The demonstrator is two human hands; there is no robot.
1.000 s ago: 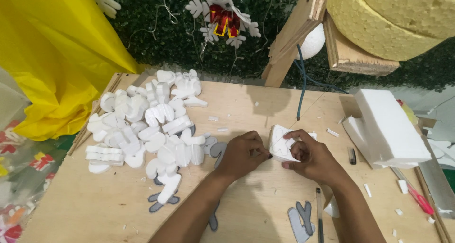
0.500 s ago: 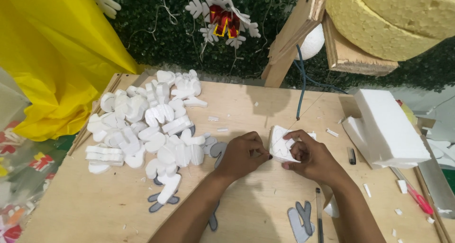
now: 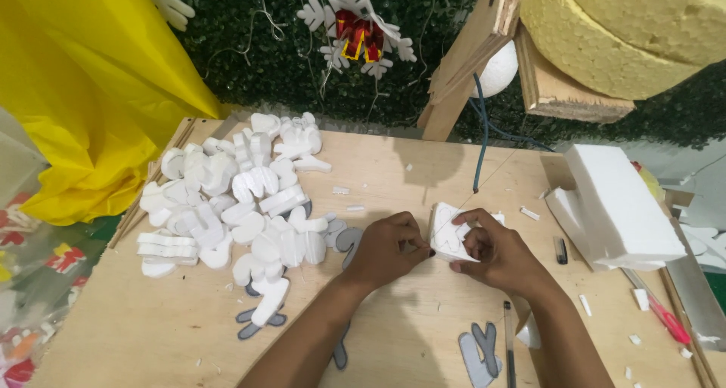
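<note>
White foam makes up nearly everything on the plywood table [image 3: 423, 176]: one small foam block [image 3: 448, 234] with a shape outlined on its face sits pinched between the two hands near the table's middle, the left hand [image 3: 387, 248] pressing its fingertips closed against the block's left edge and the right hand [image 3: 495, 253] wrapped around its right side, thumb on top. One thin taut wire [image 3: 491, 178] slants down to touch the block. To the left lies one heap of cut foam shapes [image 3: 234, 199], too many and too overlapped to count. About four grey card templates [image 3: 481, 353] lie flat near the forearms. One large foam slab [image 3: 616, 203] rests to the right, well apart from the hands.
</note>
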